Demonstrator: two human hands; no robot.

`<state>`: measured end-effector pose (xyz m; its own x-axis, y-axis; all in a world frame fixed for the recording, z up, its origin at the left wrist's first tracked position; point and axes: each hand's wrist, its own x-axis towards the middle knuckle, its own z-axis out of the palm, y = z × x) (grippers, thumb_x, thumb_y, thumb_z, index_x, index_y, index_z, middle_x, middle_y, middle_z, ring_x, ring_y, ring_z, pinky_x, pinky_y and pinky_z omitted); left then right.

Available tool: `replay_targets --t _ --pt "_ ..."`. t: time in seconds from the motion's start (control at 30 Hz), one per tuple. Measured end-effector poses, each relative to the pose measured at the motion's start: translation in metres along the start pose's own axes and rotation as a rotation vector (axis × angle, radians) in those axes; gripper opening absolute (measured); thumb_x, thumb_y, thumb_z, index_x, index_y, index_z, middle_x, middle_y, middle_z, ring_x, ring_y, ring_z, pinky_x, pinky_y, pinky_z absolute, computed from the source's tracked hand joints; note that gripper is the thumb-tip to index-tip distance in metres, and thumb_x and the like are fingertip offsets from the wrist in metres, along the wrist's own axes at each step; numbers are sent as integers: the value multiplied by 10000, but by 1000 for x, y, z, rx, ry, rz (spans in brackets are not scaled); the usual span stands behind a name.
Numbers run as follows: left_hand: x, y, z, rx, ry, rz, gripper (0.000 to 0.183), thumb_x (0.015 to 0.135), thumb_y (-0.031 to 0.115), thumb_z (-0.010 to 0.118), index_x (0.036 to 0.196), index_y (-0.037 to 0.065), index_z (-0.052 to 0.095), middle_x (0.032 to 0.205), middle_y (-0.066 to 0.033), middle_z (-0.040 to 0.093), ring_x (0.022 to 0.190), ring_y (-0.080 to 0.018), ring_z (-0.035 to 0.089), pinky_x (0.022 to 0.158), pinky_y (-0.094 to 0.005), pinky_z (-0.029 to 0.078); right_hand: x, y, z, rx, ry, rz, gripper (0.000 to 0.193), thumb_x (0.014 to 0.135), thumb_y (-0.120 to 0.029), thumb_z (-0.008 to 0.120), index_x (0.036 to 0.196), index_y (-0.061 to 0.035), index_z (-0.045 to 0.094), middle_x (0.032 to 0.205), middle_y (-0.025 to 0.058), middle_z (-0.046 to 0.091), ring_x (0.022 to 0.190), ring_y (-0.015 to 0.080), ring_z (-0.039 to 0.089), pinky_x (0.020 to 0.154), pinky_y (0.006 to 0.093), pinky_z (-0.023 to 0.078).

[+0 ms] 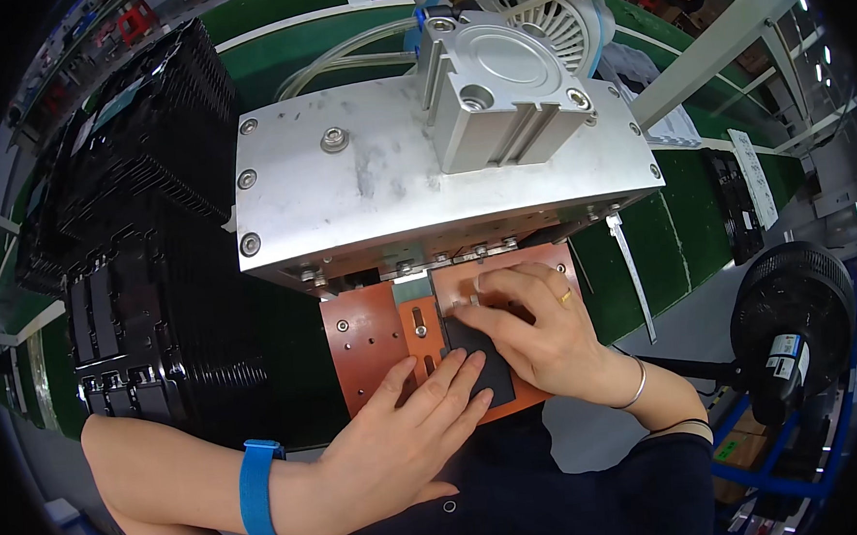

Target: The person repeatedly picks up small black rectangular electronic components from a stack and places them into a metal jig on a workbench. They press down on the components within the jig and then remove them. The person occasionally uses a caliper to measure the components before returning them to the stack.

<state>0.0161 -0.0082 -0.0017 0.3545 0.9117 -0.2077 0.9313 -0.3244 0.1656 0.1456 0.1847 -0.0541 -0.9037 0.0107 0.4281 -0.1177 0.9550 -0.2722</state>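
One head-worn fisheye view looks steeply down, close above the fingers (pixel 469 309). Straight edges bend near its rim.

Two hands (pixel 408 433), one black part (pixel 477 357), one press (pixel 433 170), one fan (pixel 790 316).

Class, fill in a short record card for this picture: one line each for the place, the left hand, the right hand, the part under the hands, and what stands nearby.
Place: orange-brown fixture plate under a metal press
Left hand: fingers flat on the dark flat part
Right hand: fingertips pressing the part's far end, ring on one finger
Part: lies flat on the plate
Nearby: stacks of black trays to the left, black fan to the right
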Motion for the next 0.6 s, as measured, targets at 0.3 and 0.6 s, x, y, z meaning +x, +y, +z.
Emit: replay_targets --t 0.3,0.6 --pt "1 -2 -2 -15 -15 11 862 833 665 566 1434 60 439 1510 -226 358 1425 -344 319 1087 -495 330 4 0 1 -14 -45 31 413 733 -46 686 1137 -125 695 1189 80 586 1081 275 512 911 399 432" --pt "-1 -6 -4 -171 40 -51 909 827 682 576 1434 22 426 1503 -272 343 1434 -397 297 1108 -534 299 -33 -11 -28 261 -176 50 481 771 -294 785 1180 -72 664 1349 144 557 1254 338 549 1013 440 480"
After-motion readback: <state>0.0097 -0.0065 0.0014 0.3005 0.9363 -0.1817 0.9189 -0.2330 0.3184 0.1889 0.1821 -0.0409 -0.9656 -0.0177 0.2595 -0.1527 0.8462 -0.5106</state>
